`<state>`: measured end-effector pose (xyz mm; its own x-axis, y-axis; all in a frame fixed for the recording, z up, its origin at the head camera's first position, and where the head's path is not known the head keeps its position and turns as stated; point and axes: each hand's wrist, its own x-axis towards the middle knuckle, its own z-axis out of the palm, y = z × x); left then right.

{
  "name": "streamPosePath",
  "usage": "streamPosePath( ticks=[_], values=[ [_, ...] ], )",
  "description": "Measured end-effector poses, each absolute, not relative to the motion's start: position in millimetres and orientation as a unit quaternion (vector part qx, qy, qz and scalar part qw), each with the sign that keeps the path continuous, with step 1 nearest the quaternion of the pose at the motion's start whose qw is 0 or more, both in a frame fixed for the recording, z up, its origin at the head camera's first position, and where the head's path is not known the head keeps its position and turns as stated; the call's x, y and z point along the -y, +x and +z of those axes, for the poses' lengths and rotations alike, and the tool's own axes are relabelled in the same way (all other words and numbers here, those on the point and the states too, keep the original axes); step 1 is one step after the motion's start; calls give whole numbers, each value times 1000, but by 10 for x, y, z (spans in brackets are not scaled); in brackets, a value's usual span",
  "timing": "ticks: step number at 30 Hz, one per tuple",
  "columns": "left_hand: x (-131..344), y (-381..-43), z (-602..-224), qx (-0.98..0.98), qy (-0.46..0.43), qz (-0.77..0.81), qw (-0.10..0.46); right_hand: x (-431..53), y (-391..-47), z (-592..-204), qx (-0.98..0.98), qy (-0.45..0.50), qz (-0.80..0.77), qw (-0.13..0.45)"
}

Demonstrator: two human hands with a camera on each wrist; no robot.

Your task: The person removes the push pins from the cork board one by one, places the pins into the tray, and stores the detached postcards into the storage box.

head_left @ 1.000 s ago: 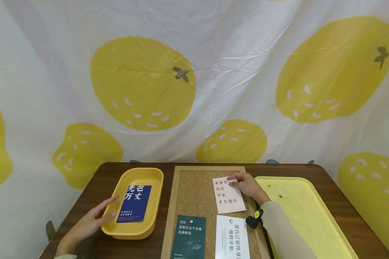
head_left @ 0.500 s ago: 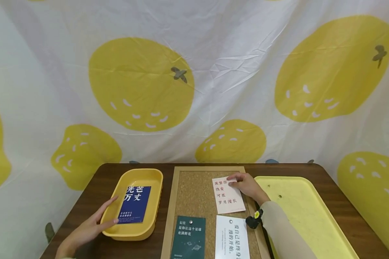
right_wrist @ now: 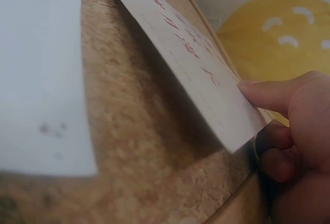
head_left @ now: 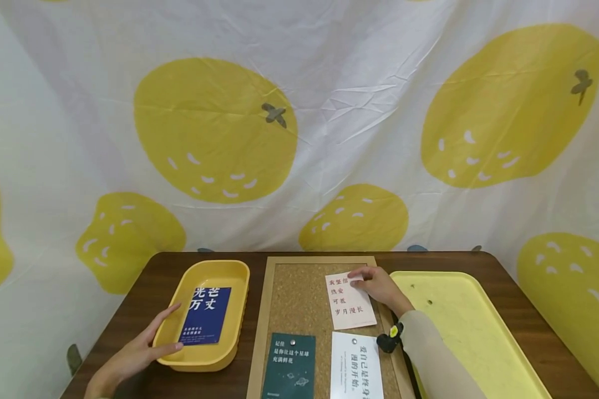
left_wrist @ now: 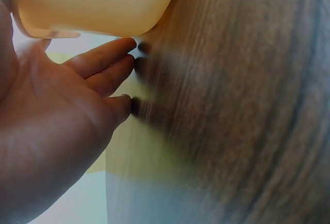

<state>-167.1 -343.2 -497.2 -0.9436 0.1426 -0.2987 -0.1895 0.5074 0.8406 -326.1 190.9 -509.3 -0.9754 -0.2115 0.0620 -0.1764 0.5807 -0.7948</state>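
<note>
My right hand (head_left: 381,291) pinches the right edge of a pale pink card (head_left: 348,303) with red writing, over the upper right of a corkboard (head_left: 297,296). In the right wrist view, this card (right_wrist: 191,69) stands tilted above the cork (right_wrist: 139,131), with its shadow beneath. At the left side of a yellow plastic tub (head_left: 224,271), my left hand (head_left: 137,352) rests with thumb and index finger over the rim. The left wrist view shows other fingers (left_wrist: 105,77) relaxed beneath the tub's side, fingertips at the table. Inside the tub lies a dark blue card (head_left: 204,321).
A dark green card (head_left: 289,366) and a white card (head_left: 356,366) hang pinned on the lower corkboard, each by a silver tack. A pale yellow tray (head_left: 459,321) lies to the right on the brown wooden table (head_left: 165,277). A lemon-print curtain (head_left: 339,138) hangs behind.
My left thumb has shifted slightly onto the blue card's lower left corner. The right hand and its pink card stay in place; the whole view drifts slightly left.
</note>
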Motion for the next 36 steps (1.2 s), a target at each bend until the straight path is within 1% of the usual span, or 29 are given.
streamPosePath(
  ticks=[11, 22, 36],
  values=[
    [3439, -1678, -4956, -858, -16, 488, 161, -1876, -3247, -5062, -890, -115, -441, 4],
    [3461, -1696, -5007, -860, -7, 487, 150, -1890, -3213, -5037, -888, -109, -447, 1],
    [3454, -1688, -4999, -862, -8, 483, 155, -1889, -3182, -4924, -872, -86, -482, 17]
  ],
)
